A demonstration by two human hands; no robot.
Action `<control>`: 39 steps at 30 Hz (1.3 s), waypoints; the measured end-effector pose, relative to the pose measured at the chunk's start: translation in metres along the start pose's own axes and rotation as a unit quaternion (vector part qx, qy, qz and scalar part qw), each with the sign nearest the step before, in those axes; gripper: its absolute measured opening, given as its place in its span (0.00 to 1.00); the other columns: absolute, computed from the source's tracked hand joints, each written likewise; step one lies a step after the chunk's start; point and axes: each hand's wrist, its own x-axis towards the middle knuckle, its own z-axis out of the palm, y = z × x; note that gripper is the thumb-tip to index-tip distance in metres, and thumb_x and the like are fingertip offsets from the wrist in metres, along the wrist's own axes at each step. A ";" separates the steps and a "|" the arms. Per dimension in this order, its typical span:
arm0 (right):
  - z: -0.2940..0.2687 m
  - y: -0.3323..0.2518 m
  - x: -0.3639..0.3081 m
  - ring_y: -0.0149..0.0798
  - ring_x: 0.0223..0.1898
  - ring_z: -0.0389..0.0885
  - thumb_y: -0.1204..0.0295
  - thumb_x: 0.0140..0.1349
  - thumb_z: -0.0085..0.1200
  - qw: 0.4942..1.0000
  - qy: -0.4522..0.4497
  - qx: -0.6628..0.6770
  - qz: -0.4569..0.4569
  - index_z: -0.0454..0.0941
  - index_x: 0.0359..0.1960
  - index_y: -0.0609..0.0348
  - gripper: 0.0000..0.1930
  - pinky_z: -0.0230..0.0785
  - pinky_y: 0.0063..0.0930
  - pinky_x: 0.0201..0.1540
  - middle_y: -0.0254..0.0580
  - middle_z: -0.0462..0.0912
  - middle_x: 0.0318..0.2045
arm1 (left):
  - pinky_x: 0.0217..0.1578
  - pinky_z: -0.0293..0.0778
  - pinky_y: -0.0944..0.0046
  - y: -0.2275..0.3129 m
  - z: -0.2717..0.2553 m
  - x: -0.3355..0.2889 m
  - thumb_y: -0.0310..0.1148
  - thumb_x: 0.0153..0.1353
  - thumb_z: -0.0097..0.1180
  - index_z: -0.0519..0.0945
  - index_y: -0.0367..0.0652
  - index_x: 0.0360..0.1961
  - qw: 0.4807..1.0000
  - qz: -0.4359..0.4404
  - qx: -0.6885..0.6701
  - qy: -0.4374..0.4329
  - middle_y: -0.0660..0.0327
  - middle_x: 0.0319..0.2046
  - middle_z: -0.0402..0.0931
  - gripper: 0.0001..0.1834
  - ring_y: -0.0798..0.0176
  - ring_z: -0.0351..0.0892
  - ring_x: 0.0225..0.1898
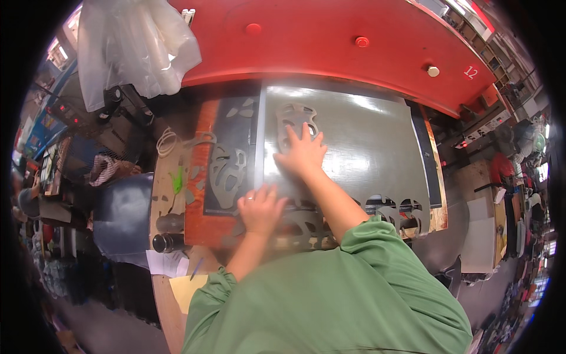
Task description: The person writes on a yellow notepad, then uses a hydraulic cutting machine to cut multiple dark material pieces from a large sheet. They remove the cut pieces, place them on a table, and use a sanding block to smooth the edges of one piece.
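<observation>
My right hand point(303, 154) lies with fingers spread across a flat, shoe-upper-like grey outline point(287, 134) with openings in it. That outline rests on a smooth, shiny grey sheet point(365, 141), near its left side. I cannot tell whether it is a cutting die or a cut piece. My left hand point(260, 211), with a ring on one finger, is slightly blurred at the sheet's lower left corner. Its fingers are stretched out and hold nothing I can see. Left of the sheet, another grey piece with cut-outs point(227, 174) lies on a dark board point(221, 203).
A red machine with buttons point(283, 50) spans the far side. Clear plastic bags point(138, 47) hang at the far left. Grey scraps with holes point(407, 215) lie along the near edge. A bright green object point(177, 180), a pen point(197, 268) and papers point(167, 264) are at left.
</observation>
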 end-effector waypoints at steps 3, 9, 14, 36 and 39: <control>-0.005 0.004 -0.002 0.67 0.66 0.59 0.55 0.45 0.61 0.999 0.005 0.050 -0.008 0.66 0.69 0.40 0.43 0.57 0.58 0.64 0.49 0.58 0.72 | 0.44 0.63 0.53 -0.001 0.001 -0.001 0.52 0.47 0.69 0.86 0.55 0.46 1.000 -0.009 -0.005 -0.005 0.68 0.46 0.80 0.25 0.59 0.72 0.45; -0.003 0.002 -0.003 0.63 0.61 0.65 0.55 0.38 0.68 0.993 0.084 0.080 0.026 0.68 0.66 0.43 0.46 0.66 0.56 0.55 0.47 0.64 0.67 | 0.43 0.63 0.57 0.000 0.000 -0.001 0.54 0.49 0.68 0.87 0.52 0.44 1.000 -0.007 0.012 -0.002 0.68 0.43 0.82 0.24 0.61 0.74 0.43; 0.004 0.017 -0.002 0.59 0.62 0.67 0.53 0.46 0.65 0.995 0.062 0.077 0.022 0.68 0.67 0.49 0.43 0.63 0.55 0.59 0.50 0.65 0.67 | 0.44 0.62 0.53 0.001 0.002 -0.003 0.52 0.49 0.68 0.85 0.55 0.46 1.000 -0.002 0.018 0.004 0.67 0.47 0.79 0.25 0.59 0.72 0.44; -0.008 0.084 -0.009 0.51 0.50 0.78 0.67 0.52 0.68 0.975 0.049 0.195 -0.094 0.77 0.48 0.58 0.22 0.71 0.42 0.53 0.50 0.82 0.42 | 0.44 0.67 0.55 0.003 0.002 -0.002 0.52 0.48 0.68 0.86 0.53 0.46 1.000 -0.015 0.008 0.006 0.68 0.46 0.81 0.24 0.60 0.75 0.46; -0.013 0.122 0.003 0.41 0.40 0.83 0.68 0.55 0.66 0.888 0.097 0.449 0.016 0.78 0.47 0.61 0.20 0.75 0.34 0.44 0.45 0.85 0.39 | 0.45 0.67 0.54 0.003 0.001 -0.001 0.52 0.49 0.68 0.86 0.53 0.46 1.000 -0.016 0.007 0.003 0.67 0.46 0.81 0.24 0.60 0.75 0.46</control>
